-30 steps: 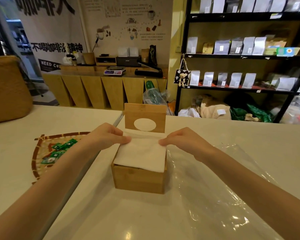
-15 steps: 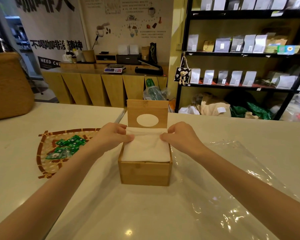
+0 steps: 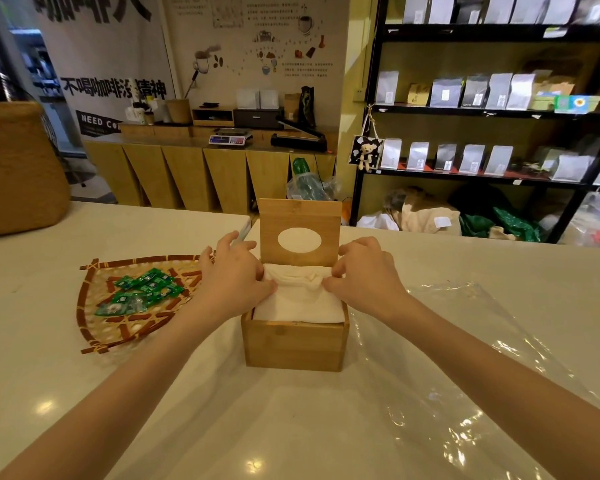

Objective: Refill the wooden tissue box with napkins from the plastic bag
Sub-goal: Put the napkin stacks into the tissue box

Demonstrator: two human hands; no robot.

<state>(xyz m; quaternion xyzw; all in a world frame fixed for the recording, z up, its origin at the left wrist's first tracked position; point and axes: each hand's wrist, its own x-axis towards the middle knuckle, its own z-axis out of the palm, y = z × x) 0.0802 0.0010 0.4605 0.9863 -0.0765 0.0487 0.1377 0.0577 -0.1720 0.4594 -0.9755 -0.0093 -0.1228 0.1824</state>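
A wooden tissue box (image 3: 293, 344) stands in the middle of the white counter. Its lid (image 3: 299, 216), with an oval hole, is up at the back. A stack of white napkins (image 3: 300, 304) sits in the box, its top above the rim. My left hand (image 3: 232, 275) presses and pinches the stack's far left part. My right hand (image 3: 364, 275) pinches the top napkin at the far right, where it is wrinkled. A flat clear plastic bag (image 3: 465, 358) lies on the counter to the right of the box.
A woven fan-shaped tray (image 3: 94, 296) with several green packets (image 3: 139, 292) lies left of the box. A large woven basket (image 3: 18, 168) stands at the far left. Behind the counter (image 3: 32, 341) are a wooden cabinet and black shelves (image 3: 492, 112) with bags.
The napkin stack has gone from tilted over the box's front edge to lying inside it. Both hands have moved toward the back of the stack and now bunch the top napkin.
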